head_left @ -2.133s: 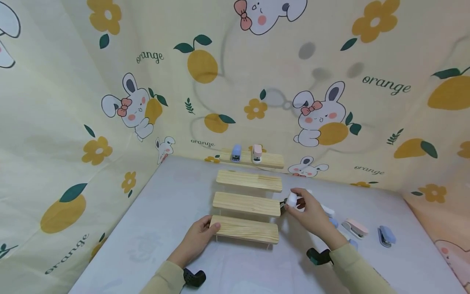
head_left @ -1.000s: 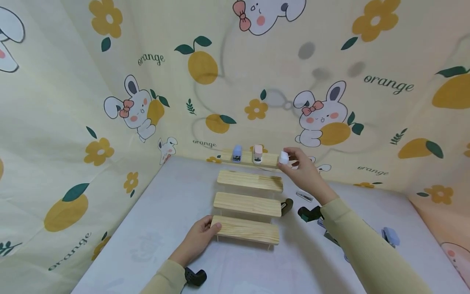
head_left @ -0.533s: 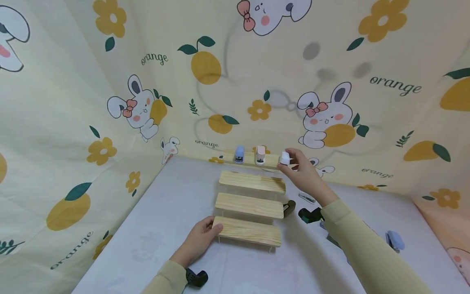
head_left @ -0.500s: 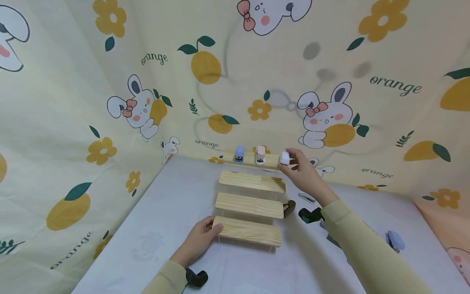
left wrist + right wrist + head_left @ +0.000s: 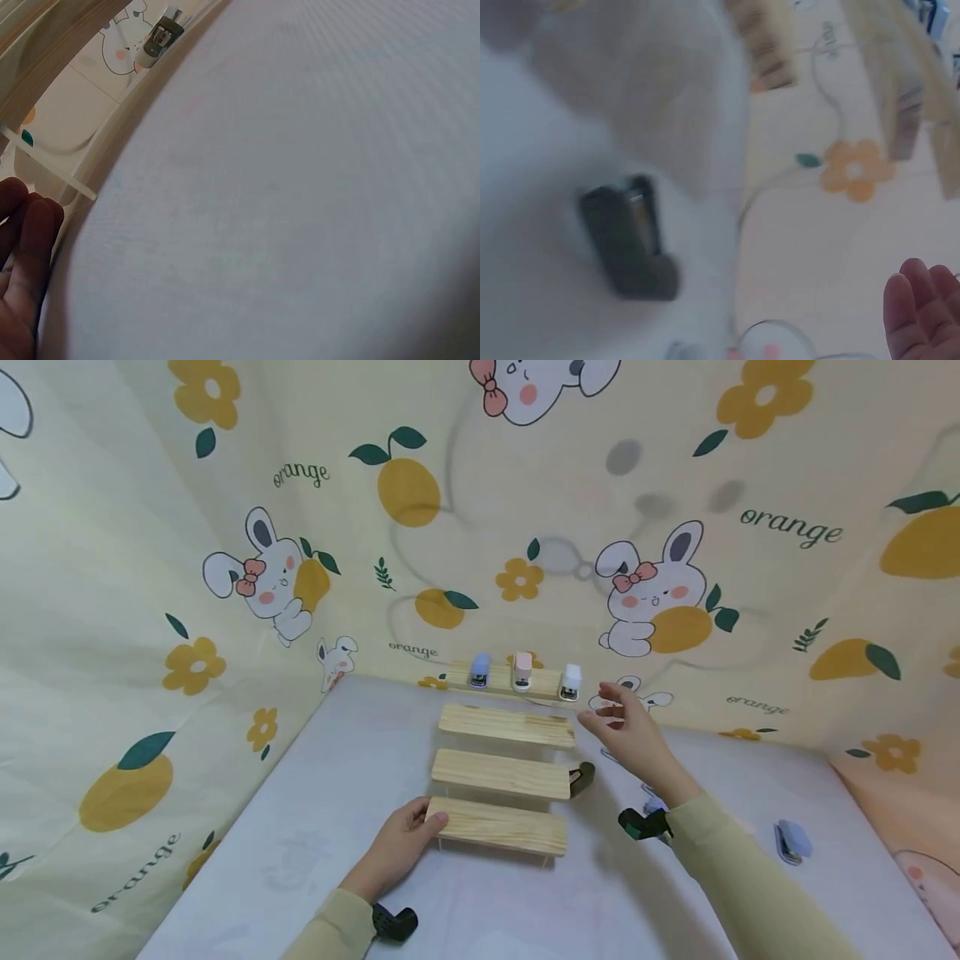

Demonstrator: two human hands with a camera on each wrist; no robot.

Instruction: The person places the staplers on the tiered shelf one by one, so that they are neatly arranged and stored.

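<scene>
A tiered wooden display rack has its lowest board [image 5: 502, 827] at the front, and my left hand [image 5: 397, 842] grips that board's left end, thumb on top. On the top board [image 5: 545, 682] stand a blue stapler [image 5: 480, 669], a pink stapler [image 5: 522, 670] and, at the right end, a white stapler [image 5: 571, 682]. Just right of the white stapler is my right hand [image 5: 628, 731], its fingers apart and holding nothing. In the right wrist view its fingers [image 5: 915, 315] show at the lower right.
A dark green stapler [image 5: 581, 778] lies against the rack's right side. Farther right on the table [image 5: 300, 793] is another blue stapler [image 5: 792, 841]. More staplers are partly hidden by the right forearm. A patterned cloth [image 5: 450, 552] rises behind the rack.
My right hand carried the white stapler from beside the rack up to the top board's right end, then let it go and drew back right. My left hand stayed on the lowest board.
</scene>
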